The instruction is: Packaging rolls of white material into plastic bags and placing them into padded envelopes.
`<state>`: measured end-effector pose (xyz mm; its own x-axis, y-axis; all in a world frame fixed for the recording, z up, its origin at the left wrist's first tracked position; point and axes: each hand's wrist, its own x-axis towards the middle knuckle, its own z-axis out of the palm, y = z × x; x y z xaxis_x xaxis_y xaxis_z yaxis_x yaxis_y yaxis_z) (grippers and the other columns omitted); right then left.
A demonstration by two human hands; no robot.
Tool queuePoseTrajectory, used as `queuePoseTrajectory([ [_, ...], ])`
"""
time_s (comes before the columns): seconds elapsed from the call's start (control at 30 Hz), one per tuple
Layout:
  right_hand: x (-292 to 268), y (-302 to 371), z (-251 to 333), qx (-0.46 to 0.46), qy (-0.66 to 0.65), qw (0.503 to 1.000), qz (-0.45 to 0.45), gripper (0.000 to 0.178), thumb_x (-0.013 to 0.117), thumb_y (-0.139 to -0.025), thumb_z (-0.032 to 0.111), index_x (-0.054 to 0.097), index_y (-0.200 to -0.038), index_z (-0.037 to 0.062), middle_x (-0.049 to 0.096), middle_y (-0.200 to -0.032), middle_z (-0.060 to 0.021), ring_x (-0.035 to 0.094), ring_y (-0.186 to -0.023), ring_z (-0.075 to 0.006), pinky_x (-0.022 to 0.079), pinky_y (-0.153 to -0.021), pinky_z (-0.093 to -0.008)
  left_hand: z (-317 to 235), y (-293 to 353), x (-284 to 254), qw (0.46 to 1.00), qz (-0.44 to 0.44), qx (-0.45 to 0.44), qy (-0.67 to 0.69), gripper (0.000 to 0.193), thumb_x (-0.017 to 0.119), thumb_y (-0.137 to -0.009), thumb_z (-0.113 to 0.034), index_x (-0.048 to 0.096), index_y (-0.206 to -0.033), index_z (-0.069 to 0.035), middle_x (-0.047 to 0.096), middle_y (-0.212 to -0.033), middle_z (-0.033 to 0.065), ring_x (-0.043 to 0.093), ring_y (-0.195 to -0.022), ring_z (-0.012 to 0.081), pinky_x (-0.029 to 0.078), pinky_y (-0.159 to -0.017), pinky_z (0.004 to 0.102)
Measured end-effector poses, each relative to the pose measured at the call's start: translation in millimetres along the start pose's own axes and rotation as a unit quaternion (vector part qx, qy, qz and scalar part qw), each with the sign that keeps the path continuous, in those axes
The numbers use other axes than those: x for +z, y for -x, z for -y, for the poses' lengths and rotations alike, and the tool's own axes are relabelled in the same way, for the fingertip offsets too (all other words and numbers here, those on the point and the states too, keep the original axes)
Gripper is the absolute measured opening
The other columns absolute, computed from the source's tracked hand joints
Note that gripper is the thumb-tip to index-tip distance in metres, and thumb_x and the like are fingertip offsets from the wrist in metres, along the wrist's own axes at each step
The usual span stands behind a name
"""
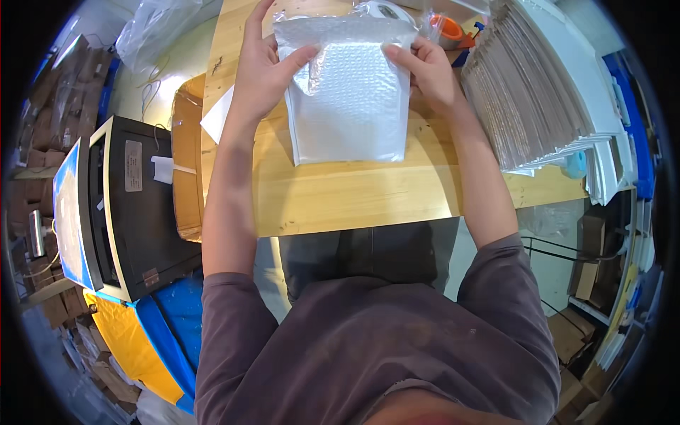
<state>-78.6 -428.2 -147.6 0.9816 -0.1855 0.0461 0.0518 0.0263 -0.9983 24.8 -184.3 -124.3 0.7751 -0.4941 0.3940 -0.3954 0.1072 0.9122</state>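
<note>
A white padded bubble mailer (350, 106) lies over the wooden table in front of me, its open end away from me. My left hand (265, 71) grips its far left edge, thumb pressed on the face of the mailer. At the far right corner, my right hand (428, 71) pinches it the same way, thumb on top and fingers curled behind. The silvery flap at the far end looks crumpled. Just beyond it a white rounded object (386, 10) shows partly; its kind is hard to tell. What the mailer holds, if anything, is hidden.
Right of my hand stands a tall stack of white padded mailers (531, 92). An orange tape roll (448, 30) sits at the back right. To the left are an open cardboard box (188, 159) and a black cabinet (145, 205). The wooden table (354, 198) ends near my body.
</note>
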Motion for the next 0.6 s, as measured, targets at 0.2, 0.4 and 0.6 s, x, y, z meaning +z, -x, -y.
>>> queuePoseTrajectory([
  [0.2,-17.2,-7.3,-10.0,-0.036,-0.178,0.977,0.113,0.012,0.068,-0.092,0.011,0.069,-0.101,0.0028,0.062,-0.08,-0.0004,0.049,-0.066,-0.0065,0.039,-0.063,-0.0195,-13.0,3.1,-18.4,0.992,0.079,-0.024,0.098,0.07,0.066,-0.088,-0.001,0.036,-0.151,-0.007,0.072,-0.099,0.0111,0.068,-0.09,0.0177,0.053,-0.08,0.0257],
  [0.4,-16.5,-9.2,-12.4,-0.153,0.025,0.978,0.141,0.01,0.063,-0.095,0.014,0.067,-0.099,0.0056,0.057,-0.077,0.0024,0.044,-0.064,-0.0054,0.035,-0.06,-0.0191,8.7,1.6,-33.6,0.967,0.133,-0.106,0.189,0.061,0.065,-0.092,-0.006,0.041,-0.148,-0.004,0.073,-0.095,0.0102,0.066,-0.086,0.0154,0.052,-0.078,0.0238],
  [0.6,-8.5,-13.3,-21.0,-0.147,0.026,0.989,-0.004,0.018,0.061,-0.1,0.021,0.065,-0.105,0.0045,0.059,-0.082,0.001,0.047,-0.067,-0.0066,0.035,-0.061,-0.0182,-1.9,2.0,-21.1,0.986,0.074,-0.129,-0.069,0.042,0.068,-0.094,-0.017,0.057,-0.131,0.001,0.072,-0.098,0.0091,0.065,-0.088,0.0163,0.051,-0.079,0.0259],
])
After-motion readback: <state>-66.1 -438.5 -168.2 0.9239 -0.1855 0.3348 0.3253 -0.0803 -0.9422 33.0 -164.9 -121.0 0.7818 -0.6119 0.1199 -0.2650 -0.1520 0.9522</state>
